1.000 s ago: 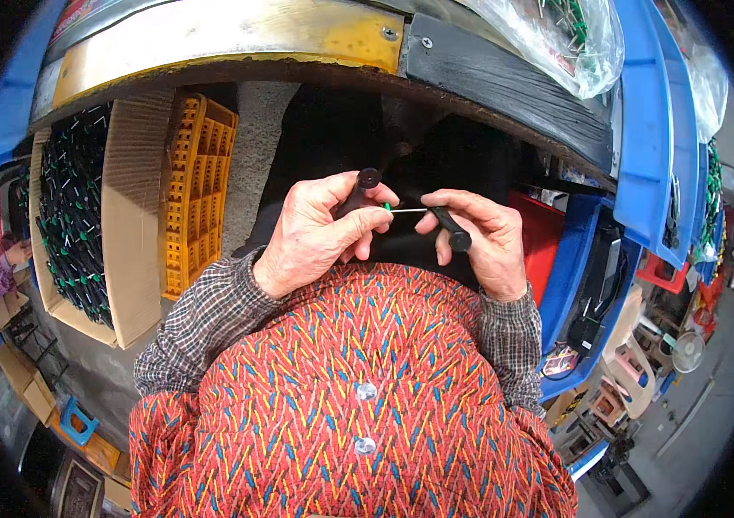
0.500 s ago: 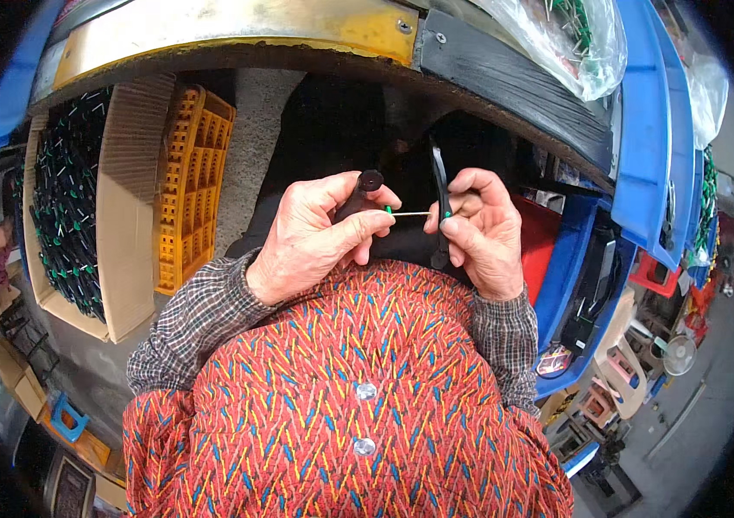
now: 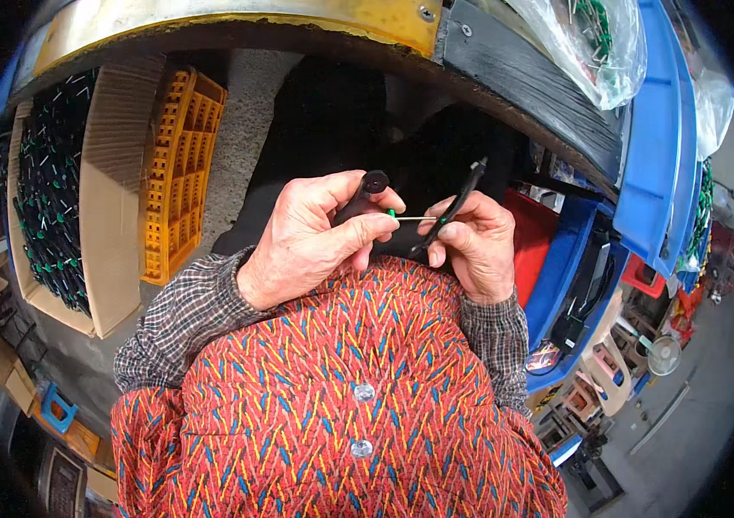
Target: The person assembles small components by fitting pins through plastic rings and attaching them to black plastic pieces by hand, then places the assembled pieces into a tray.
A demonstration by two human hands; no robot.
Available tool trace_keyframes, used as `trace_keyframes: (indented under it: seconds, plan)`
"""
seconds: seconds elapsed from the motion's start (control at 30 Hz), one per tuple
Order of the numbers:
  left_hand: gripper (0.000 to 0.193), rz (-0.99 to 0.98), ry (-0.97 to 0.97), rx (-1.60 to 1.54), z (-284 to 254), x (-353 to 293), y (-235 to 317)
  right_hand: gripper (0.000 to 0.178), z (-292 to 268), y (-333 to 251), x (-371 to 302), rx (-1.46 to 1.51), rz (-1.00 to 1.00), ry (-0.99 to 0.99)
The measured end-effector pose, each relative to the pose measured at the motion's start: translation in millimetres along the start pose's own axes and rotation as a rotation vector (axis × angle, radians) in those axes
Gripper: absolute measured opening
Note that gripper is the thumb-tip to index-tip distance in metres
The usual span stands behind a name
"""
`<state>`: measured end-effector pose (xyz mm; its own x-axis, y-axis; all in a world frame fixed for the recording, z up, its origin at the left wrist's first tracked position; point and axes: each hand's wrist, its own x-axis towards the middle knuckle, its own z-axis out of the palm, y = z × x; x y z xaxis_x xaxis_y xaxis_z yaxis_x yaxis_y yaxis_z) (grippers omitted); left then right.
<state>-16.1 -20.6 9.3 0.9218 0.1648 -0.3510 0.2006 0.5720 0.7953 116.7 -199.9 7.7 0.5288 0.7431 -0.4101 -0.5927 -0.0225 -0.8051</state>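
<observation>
Here: left hand (image 3: 315, 237) grip pinching black round-headed piece (image 3: 365, 192); right hand (image 3: 471, 242) grip pinching black handle (image 3: 460, 200), thin pin (image 3: 410, 217) between.

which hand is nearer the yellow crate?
Left. The left hand sits just right of the yellow crate, pinching a small black part. The right hand is farther right, beyond the left hand, holding a thin black tool.
</observation>
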Motion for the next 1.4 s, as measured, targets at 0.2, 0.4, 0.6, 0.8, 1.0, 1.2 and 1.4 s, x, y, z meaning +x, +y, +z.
trace_keyframes:
  seconds: [0.2,0.4,0.6,0.8,1.0,1.2,1.4]
  plan:
    - [0.018,-0.070,-0.025,0.017,-0.2,0.9,1.4,0.020,-4.5,5.5,4.6,0.017,-0.119,-0.079]
    - [0.017,-0.081,-0.027,-0.002,-2.4,6.9,0.4,0.016,-5.9,7.7,9.9,0.057,-0.131,-0.079]
    - [0.016,-0.116,-0.022,0.022,-2.8,11.2,-0.2,0.016,-6.7,12.4,14.0,0.096,-0.125,-0.077]
    - [0.014,-0.108,-0.026,0.017,-0.5,14.0,0.1,0.016,-6.6,14.7,14.3,0.131,-0.120,-0.068]
    - [0.014,-0.133,-0.022,-0.001,-0.6,16.3,0.5,0.017,-7.2,16.2,15.6,0.103,-0.139,-0.069]
    - [0.013,-0.120,-0.030,-0.014,0.0,16.5,-0.6,0.016,-6.2,15.8,14.9,0.077,-0.156,-0.060]
    - [0.014,-0.101,-0.030,0.000,0.4,15.7,-1.1,0.016,-5.4,16.4,14.2,0.033,-0.182,-0.041]
